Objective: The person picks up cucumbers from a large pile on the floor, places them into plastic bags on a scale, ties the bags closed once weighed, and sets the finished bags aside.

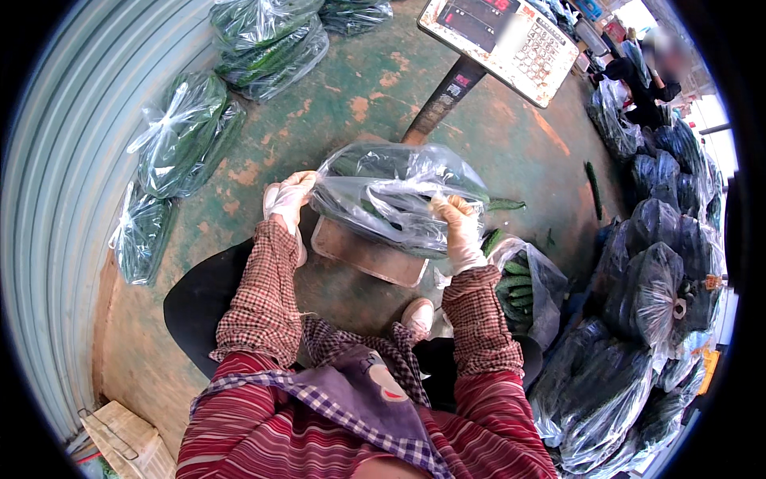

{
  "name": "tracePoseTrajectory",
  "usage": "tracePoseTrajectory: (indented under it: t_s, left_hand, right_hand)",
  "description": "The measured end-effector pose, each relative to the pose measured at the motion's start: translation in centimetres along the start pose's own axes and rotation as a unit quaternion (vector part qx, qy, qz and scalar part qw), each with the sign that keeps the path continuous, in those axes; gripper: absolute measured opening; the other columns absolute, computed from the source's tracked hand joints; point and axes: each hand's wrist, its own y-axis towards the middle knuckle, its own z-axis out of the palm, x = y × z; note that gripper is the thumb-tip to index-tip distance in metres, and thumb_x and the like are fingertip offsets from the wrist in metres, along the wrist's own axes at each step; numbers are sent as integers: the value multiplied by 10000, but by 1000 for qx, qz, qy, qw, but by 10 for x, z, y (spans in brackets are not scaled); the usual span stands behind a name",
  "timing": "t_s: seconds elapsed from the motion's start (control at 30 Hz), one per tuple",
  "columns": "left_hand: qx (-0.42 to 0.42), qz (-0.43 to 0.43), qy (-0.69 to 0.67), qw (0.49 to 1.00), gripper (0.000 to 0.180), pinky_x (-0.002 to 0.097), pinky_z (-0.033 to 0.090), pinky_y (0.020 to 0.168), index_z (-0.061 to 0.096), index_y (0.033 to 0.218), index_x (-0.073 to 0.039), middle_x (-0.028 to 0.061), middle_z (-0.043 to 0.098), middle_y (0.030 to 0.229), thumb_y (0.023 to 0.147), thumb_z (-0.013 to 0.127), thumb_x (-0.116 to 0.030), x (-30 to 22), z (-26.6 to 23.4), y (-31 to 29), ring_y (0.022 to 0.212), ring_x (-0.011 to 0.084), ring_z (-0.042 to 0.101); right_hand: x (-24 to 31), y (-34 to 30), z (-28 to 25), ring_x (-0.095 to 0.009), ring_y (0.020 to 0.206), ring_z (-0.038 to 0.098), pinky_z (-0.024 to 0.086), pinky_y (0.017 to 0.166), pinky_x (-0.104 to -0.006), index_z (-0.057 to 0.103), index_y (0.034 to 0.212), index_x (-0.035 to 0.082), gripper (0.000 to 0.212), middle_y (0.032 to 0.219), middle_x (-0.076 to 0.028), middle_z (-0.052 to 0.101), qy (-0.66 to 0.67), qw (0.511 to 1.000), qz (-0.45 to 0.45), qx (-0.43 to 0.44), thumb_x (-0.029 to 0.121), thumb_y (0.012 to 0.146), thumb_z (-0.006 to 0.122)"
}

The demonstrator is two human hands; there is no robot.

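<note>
Purple apron cloth [371, 383] with a checked border, a pale printed figure on it, lies over a striped red top. Ahead, the gloved left hand [291, 195] pinches the left end of a clear plastic bag [399, 184] of cucumbers; the right hand [459, 219] has its fingers closed on the film near the right end. The bag rests on a worn metal platform [367, 263]. Just to its right stands an open bag [550, 295] of more cucumbers. Green floor paint [279, 136] is scuffed to brown patches. Beyond, a dark post [447, 96] carries a stained white panel [550, 60] with red lit characters and a printed keypad, partly blurred. Tied bags [179, 136] line the corrugated wall [80, 160] at left; filled bags [590, 383] heap up at right, with a person [638, 80] farther back.
</note>
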Motion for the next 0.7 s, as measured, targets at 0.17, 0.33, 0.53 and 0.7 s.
tracePoseTrajectory:
  t_s: [0.17, 0.33, 0.53, 0.7]
  left_hand:
    - [2, 269, 239, 933, 466, 311, 371, 947, 534, 1208, -76, 160, 541, 1188, 817, 595, -322, -81, 55, -40, 1096, 247, 509]
    - [134, 202, 650, 720, 662, 437, 375, 909, 403, 1313, -109, 175, 557, 1117, 739, 617, -360, -74, 105, -56, 1047, 311, 524]
    - [112, 160, 329, 924, 80, 253, 412, 587, 596, 792, -36, 21, 564, 660, 744, 634, -90, -123, 50, -80, 618, 123, 490]
    - [-1, 387, 172, 906, 28, 268, 424, 618, 580, 736, -8, 56, 581, 741, 741, 570, 17, -152, 20, -128, 652, 150, 549]
  right_hand:
    - [30, -10, -3, -83, 802, 535, 417, 786, -225, 588, 1047, 12, 239, 917, -16, 615, 37, 991, -117, -48, 49, 811, 585]
    - [-5, -18, 34, -330, 995, 502, 404, 862, -419, 231, 1385, 129, 879, 1113, -182, 496, -585, 751, -287, -102, 244, 660, 714]
    - [-10, -31, -32, -188, 655, 583, 477, 610, -320, 536, 1112, 61, 444, 748, -108, 602, -387, 876, -231, -170, 123, 690, 663]
    - [13, -105, -57, -130, 774, 522, 417, 724, -248, 563, 977, 3, 262, 923, -60, 577, 56, 929, -220, -292, 72, 731, 622]
